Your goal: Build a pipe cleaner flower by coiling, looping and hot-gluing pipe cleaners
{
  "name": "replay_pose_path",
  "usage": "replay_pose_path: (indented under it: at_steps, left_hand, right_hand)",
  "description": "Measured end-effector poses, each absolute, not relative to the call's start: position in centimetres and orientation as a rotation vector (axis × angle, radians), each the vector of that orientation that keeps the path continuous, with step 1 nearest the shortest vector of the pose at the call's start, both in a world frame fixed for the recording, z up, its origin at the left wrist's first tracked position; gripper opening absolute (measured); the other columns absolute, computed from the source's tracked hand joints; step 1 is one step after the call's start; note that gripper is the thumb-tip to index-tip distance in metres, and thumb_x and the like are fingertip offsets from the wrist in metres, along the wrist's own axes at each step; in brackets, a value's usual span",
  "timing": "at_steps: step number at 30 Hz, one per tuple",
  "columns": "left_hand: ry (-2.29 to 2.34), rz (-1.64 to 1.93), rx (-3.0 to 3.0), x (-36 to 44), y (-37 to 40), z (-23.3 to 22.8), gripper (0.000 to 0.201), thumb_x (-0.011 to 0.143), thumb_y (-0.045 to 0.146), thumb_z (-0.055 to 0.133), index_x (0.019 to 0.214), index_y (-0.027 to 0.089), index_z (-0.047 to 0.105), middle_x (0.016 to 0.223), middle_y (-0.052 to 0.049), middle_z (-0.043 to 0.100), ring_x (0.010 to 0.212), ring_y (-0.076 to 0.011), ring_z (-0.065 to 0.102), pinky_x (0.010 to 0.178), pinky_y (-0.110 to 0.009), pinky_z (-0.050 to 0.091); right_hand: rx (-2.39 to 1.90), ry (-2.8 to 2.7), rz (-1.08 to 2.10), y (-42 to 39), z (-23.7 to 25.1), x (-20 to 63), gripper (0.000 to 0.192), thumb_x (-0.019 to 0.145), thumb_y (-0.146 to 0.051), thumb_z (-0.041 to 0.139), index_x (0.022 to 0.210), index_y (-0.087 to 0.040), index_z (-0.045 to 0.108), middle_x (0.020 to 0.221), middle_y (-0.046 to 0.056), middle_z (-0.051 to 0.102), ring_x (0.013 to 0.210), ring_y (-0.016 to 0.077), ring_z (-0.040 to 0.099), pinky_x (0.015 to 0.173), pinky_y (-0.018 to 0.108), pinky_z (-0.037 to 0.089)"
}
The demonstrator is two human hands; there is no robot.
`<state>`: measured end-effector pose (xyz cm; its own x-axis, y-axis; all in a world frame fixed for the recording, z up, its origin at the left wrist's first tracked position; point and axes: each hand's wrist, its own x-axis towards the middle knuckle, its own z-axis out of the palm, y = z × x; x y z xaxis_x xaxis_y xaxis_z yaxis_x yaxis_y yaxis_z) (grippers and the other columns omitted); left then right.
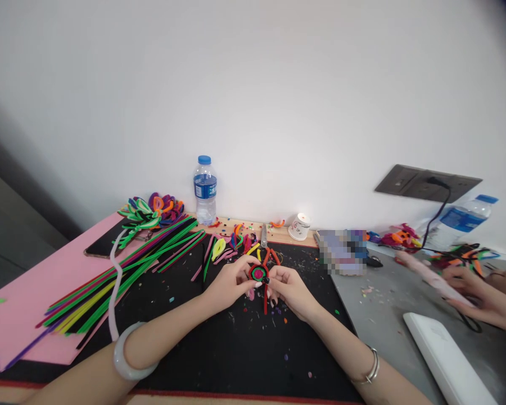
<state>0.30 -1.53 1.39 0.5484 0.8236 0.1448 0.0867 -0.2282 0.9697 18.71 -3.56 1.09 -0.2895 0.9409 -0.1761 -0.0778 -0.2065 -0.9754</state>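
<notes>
Between my two hands, above the black mat (pixel 219 360), is a small round coil of pipe cleaners (pixel 259 274), with a pink centre and green, black and red rings. My left hand (pixel 231 281) grips its left side between thumb and fingers. My right hand (pixel 293 289) is closed at its lower right edge, where a small dark bit shows by the fingertips. A red pipe cleaner (pixel 265 302) hangs below the coil. Just behind stand scissors (pixel 263 236), blades pointing away. Short bent pipe-cleaner pieces, including a yellow loop (pixel 218 249), lie beyond my left hand.
Long pipe cleaners (pixel 122 281) lie across a pink board (pixel 21 304) at left, near a phone (pixel 105 239). A water bottle (pixel 204 191) and paper cup (pixel 299 226) stand by the wall. At right are a co-worker's hand (pixel 476 295) and a long white case (pixel 447 360).
</notes>
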Motion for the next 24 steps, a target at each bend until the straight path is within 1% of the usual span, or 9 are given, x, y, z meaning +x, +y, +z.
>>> replay_pose_path:
  at_steps: [6,24]
  left_hand:
    - [0.772,0.836,1.676,0.39,-1.42,1.18,0.028,0.079,0.022,0.057,0.105,0.020,0.046,0.067,0.005,0.056,0.052,-0.0123,0.062,0.052,-0.023,0.045]
    - [0.778,0.842,1.662,0.42,-1.50,1.19,0.028,0.079,0.023,0.058,0.104,0.020,0.046,0.067,0.005,0.057,0.051,-0.0125,0.062,0.052,-0.023,0.045]
  right_hand:
    - [-1.093,-1.237,1.621,-3.55,1.06,18.74,0.026,0.070,-0.036,0.069,0.066,-0.016,0.053,0.053,-0.002,0.060,0.040,0.0075,0.049,0.042,0.019,0.041]
    - [-1.093,-1.247,1.629,-3.47,0.69,18.87,0.026,0.070,-0.038,0.068,0.067,-0.016,0.053,0.054,-0.002,0.061,0.041,0.0081,0.050,0.043,0.020,0.040]
